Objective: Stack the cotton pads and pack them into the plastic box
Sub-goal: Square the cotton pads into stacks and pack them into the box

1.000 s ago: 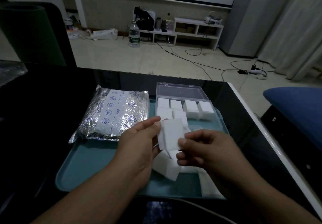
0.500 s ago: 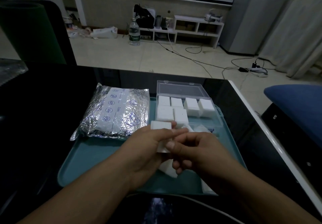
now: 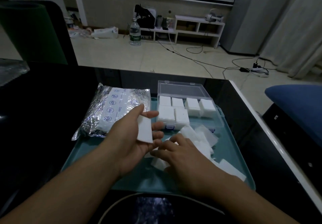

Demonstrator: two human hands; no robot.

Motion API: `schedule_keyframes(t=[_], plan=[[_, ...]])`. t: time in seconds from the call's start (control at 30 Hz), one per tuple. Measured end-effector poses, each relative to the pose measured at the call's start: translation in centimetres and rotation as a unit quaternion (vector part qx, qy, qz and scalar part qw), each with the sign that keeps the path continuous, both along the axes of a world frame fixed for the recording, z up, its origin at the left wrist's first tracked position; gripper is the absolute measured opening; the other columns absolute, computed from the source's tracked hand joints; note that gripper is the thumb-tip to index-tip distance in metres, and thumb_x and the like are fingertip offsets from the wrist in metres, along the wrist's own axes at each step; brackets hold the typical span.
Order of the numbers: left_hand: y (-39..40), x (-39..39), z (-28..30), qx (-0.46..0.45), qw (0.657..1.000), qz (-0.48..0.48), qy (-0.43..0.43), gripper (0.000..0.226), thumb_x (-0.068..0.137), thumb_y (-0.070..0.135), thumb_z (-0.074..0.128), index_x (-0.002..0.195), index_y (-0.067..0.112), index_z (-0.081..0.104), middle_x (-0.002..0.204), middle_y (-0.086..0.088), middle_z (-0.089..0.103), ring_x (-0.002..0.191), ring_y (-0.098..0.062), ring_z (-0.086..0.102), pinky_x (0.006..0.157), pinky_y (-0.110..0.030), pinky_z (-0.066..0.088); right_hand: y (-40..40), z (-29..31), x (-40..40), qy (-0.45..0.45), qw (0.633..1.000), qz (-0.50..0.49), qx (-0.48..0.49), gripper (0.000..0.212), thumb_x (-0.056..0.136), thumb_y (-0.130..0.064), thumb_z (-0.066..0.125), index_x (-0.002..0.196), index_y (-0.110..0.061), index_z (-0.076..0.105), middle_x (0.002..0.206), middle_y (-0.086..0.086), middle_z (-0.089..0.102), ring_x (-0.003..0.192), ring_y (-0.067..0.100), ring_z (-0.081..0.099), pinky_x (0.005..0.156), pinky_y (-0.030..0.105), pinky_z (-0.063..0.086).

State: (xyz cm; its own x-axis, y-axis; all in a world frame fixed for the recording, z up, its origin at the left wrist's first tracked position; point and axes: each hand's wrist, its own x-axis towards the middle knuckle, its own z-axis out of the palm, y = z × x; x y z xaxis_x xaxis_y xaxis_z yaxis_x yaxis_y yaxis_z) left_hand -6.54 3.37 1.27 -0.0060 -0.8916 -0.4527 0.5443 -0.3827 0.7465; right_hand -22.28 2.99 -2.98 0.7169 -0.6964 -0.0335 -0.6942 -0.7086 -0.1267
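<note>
— Two hands working over the teal tray (image 3: 97, 155), seen from the head view. Left hand (image 3: 132, 140) lying palm up near the tray's middle, cradling a small stack of cotton pads (image 3: 145, 129) on nearly straight fingers, thumb reaching toward twelve o'clock just beside the stack's far edge. Not pinching, only carrying.

— And the right?

— Right hand (image 3: 184, 157) hovering palm down at about four o'clock from the left, fingers spread and relaxed, fingertips reaching onto the loose pads (image 3: 200, 136) heaped on the tray. Touching the heap, gripping nothing visible.

— Sitting where, the plastic box (image 3: 217, 119)?

— Resting at the tray's one o'clock corner, clear lid (image 3: 180, 89) folded back toward twelve. Showing six packed stacks (image 3: 177, 110): four along the far row, two filling the near row's nine o'clock side. Looking bare on the near row's three o'clock side, though hard telling through the clear wall.

— Lying anywhere else, more pads?

— Spilling from the box's front edge down toward five o'clock, partly hidden under the right hand. Lying apart at the tray's four o'clock edge, one thicker white block (image 3: 231, 169).

— Anything beside the box?

— Leaning at eleven o'clock of the tray, a crinkled silver foil bag (image 3: 108, 112) with blue printed icons, overhanging the tray's rim onto the black table (image 3: 43, 119). Standing far off at twelve o'clock on the floor, a water bottle (image 3: 135, 33) near a low white shelf (image 3: 198, 30).
</note>
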Motion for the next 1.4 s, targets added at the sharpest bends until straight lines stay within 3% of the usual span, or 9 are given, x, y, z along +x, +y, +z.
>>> schedule_keyframes(t=[0.23,0.43,0.5,0.63,0.77,0.97,1.1,1.27,1.4], plan=[[0.0,0.2,-0.1,-0.010,1.000,0.008,-0.019,0.037,0.101,0.038,0.043,0.108,0.007,0.061,0.063,-0.010,0.063,0.050,-0.018,0.052,0.046,-0.027,0.044,-0.2,1.7,-0.6,-0.188,0.973,-0.102,0.087,0.023,0.088,-0.021,0.067,0.110,-0.031,0.069,0.092,-0.013,0.058,0.082,-0.003,0.047,0.075,0.012,0.038],[0.1,-0.5,-0.7,-0.009,0.999,0.026,-0.043,0.037,0.101,0.038,0.045,0.108,0.005,0.060,0.063,-0.010,0.064,0.049,-0.019,0.054,0.048,-0.027,0.042,-1.0,5.0,-2.4,-0.532,0.761,-0.232,0.291,0.019,0.074,-0.010,0.075,0.092,-0.015,0.074,0.075,0.009,0.072,0.058,0.019,0.055,0.053,0.027,0.046],[0.3,-1.4,-0.9,-0.003,0.999,-0.001,-0.039,0.042,0.101,0.040,0.043,0.112,0.004,0.062,0.072,-0.013,0.068,0.055,-0.021,0.061,0.051,-0.029,0.047,-0.5,5.0,-2.2,-0.554,0.735,-0.226,0.320,0.025,0.070,-0.016,0.074,0.094,-0.012,0.073,0.080,0.011,0.074,0.061,0.021,0.055,0.052,0.029,0.045],[0.9,-3.2,-0.8,0.009,0.996,-0.078,0.049,0.056,0.100,0.050,0.035,0.123,0.005,0.060,0.100,-0.017,0.073,0.072,-0.031,0.068,0.062,-0.038,0.057,0.0,4.4,-0.7,-0.531,0.762,-0.239,0.284,0.013,0.080,-0.010,0.074,0.092,-0.016,0.074,0.084,-0.002,0.073,0.070,0.014,0.069,0.056,0.030,0.057],[0.9,-3.3,-0.9,0.016,0.992,-0.078,0.098,0.057,0.100,0.050,0.035,0.126,0.006,0.061,0.098,-0.015,0.071,0.068,-0.025,0.069,0.054,-0.036,0.057,0.0,2.7,-0.6,-0.365,0.910,-0.197,0.019,0.022,0.083,-0.040,0.068,0.103,-0.032,0.071,0.095,-0.022,0.062,0.099,-0.001,0.053,0.084,0.023,0.046],[1.0,-2.9,-1.0,0.006,0.998,-0.048,0.041,0.064,0.098,0.055,0.032,0.115,0.001,0.061,0.072,-0.020,0.064,0.051,-0.026,0.058,0.051,-0.030,0.051,0.8,3.3,-1.6,-0.333,0.931,-0.049,0.143,0.091,0.075,-0.039,0.074,0.150,-0.039,0.023,0.135,-0.018,0.043,0.127,0.006,0.046,0.098,0.024,0.046],[1.3,-3.4,-1.3,-0.025,0.999,-0.033,-0.004,0.057,0.094,0.055,0.043,0.097,0.004,0.067,0.074,-0.020,0.069,0.058,-0.029,0.064,0.056,-0.035,0.053,0.8,2.4,-1.1,-0.309,0.944,-0.034,0.114,0.095,0.076,-0.036,0.072,0.152,-0.039,0.015,0.129,-0.021,0.044,0.118,0.012,0.052,0.091,0.031,0.051],[1.6,-3.3,-1.7,-0.063,0.993,-0.074,-0.067,0.048,0.092,0.052,0.053,0.099,0.009,0.074,0.101,-0.030,0.067,0.075,-0.033,0.064,0.063,-0.037,0.052,1.0,3.3,-1.3,-0.316,0.937,-0.060,0.134,0.107,0.071,-0.025,0.084,0.141,-0.055,0.009,0.124,-0.030,0.043,0.115,-0.015,0.042,0.084,-0.002,0.037],[1.6,-3.6,-2.1,-0.085,0.990,-0.091,-0.064,0.033,0.091,0.033,0.060,0.107,0.005,0.068,0.107,-0.028,0.068,0.083,-0.034,0.061,0.072,-0.041,0.046,0.8,3.1,-1.3,-0.308,0.933,-0.076,0.173,0.109,0.073,-0.024,0.083,0.148,-0.051,0.008,0.132,-0.020,0.047,0.112,-0.005,0.051,0.084,0.007,0.045]])
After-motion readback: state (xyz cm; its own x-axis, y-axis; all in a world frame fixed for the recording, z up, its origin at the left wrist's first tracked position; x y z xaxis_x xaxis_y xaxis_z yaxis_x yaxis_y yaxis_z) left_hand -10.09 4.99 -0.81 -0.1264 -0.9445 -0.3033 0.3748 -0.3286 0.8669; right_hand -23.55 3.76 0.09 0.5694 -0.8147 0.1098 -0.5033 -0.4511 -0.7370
